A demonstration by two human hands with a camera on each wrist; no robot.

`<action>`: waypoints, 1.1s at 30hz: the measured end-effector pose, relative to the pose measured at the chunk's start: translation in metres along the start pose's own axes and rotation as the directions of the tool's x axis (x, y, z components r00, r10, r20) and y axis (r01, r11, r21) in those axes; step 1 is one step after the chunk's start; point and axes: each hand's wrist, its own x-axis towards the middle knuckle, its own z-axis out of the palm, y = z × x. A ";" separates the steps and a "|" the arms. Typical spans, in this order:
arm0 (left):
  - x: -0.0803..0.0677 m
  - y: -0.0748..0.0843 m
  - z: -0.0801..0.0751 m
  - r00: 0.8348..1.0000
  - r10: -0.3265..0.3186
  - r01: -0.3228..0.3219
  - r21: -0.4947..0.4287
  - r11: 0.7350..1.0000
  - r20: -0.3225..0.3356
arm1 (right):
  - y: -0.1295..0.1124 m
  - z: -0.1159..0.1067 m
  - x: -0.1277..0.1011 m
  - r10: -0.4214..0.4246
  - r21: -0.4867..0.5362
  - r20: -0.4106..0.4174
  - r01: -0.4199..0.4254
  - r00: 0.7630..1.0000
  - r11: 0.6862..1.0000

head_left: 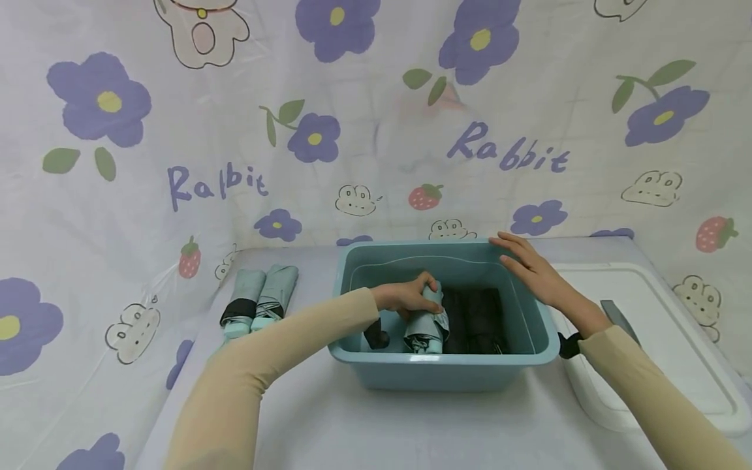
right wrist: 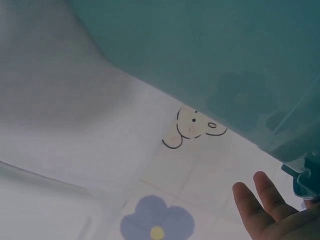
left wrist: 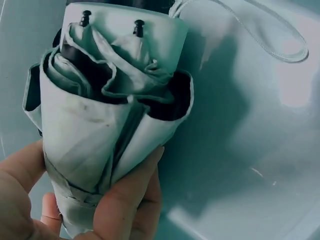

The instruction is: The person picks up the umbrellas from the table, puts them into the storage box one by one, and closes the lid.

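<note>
Pale umbrellas (head_left: 424, 326): three, two at the bin's (head_left: 446, 377) nine o'clock;
Black bundles (head_left: 483, 316): seemingly two;
Bin: one;
Lid (head_left: 675, 339): one;
Hands (head_left: 405, 297): two

- On my feed, 2 umbrellas (head_left: 275, 287) lie left of the bin (head_left: 440, 377).
- Inside it I see 1 umbrella (head_left: 420, 325), left of bundles (head_left: 484, 320).
- The lid (head_left: 693, 365) lies right.

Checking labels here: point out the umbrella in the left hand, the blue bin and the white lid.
folded umbrella (left wrist: 87, 135): left wrist view, on its wrapped fabric.
blue bin (head_left: 443, 359): head view, on its near rim.
white lid (head_left: 670, 329): head view, on its flat face.
</note>
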 end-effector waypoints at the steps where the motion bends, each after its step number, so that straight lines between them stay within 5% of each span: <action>1: 0.000 -0.002 0.000 1.000 -0.006 0.006 0.002 1.000 -0.005 | -0.001 0.000 0.000 -0.001 0.003 0.001 0.001 1.000 1.000; 11: 0.009 -0.023 0.002 0.994 -0.111 0.111 0.015 0.994 0.005 | -0.002 0.005 0.001 0.002 0.012 0.003 -0.003 1.000 1.000; 20: 0.012 -0.015 -0.001 0.990 -0.124 0.125 -0.007 0.992 0.064 | -0.004 0.001 0.001 -0.006 0.028 -0.006 0.007 1.000 1.000; 28: 0.008 -0.007 -0.001 0.990 -0.121 0.109 0.149 0.983 0.072 | -0.004 -0.001 0.000 -0.019 0.024 -0.015 0.020 1.000 1.000; 33: 0.009 -0.008 0.001 0.992 -0.115 0.095 0.325 0.941 0.044 | -0.003 0.002 0.001 -0.023 0.032 -0.009 0.023 1.000 0.999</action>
